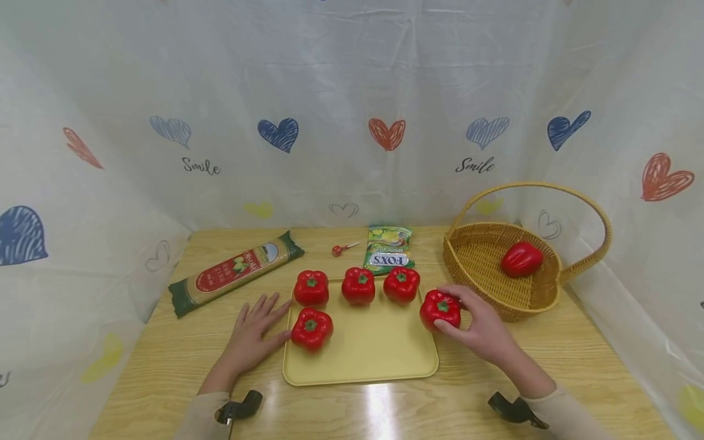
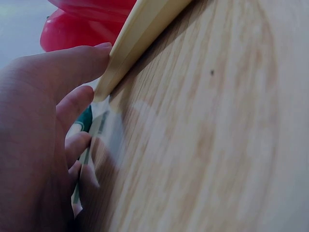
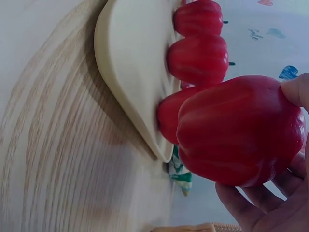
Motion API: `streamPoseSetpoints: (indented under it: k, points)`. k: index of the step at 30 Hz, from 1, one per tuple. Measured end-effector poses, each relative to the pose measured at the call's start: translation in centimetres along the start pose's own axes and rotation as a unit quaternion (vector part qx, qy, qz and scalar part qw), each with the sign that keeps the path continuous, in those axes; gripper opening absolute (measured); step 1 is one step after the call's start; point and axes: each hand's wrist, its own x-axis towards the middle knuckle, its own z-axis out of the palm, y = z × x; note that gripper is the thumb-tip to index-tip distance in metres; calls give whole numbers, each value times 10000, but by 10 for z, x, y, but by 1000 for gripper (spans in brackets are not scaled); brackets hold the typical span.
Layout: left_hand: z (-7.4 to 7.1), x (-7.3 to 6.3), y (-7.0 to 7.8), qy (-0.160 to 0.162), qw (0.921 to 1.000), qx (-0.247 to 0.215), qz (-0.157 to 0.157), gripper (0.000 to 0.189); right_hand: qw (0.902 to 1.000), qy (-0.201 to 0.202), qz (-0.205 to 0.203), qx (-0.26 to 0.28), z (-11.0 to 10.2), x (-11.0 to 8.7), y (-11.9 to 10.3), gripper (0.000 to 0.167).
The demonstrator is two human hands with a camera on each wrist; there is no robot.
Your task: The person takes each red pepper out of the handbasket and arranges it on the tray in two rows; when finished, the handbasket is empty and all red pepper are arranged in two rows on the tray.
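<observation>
My right hand (image 1: 480,327) grips a red bell pepper (image 1: 440,310) with thumb and fingers at the right edge of a yellow tray (image 1: 379,348). In the right wrist view this bell pepper (image 3: 236,130) is held up off the table. My left hand (image 1: 254,335) rests with spread fingers at the tray's left side, its thumb touching the rim (image 2: 120,53). Beside that thumb, a bell pepper (image 1: 311,329) sits on the tray. Behind it stands another bell pepper (image 1: 311,288), and two more, a middle bell pepper (image 1: 358,286) and a right bell pepper (image 1: 401,285), line the back edge.
A wicker basket (image 1: 456,260) with a tall handle stands at the right, one bell pepper (image 1: 521,259) lying inside. Behind the tray are a green candy bag (image 1: 387,249) and a red lollipop (image 1: 338,250). A long pasta packet (image 1: 236,273) lies at the left. A curtain hangs behind.
</observation>
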Motion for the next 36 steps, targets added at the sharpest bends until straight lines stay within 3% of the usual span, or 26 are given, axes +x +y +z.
streamPoseSetpoints:
  k: [7, 27, 36]
  points:
    - [0, 0, 0, -24, 10000, 5, -32, 65, 9995, -180, 114, 232, 7, 1, -7, 58]
    - [0, 0, -2, -21, 10000, -5, -11, 65, 9962, -400, -152, 760, 38, 6, -24, 58]
    - [1, 0, -3, 5, 10000, -27, -7, 65, 9923, -584, 35, 1090, 54, 11, -33, 58]
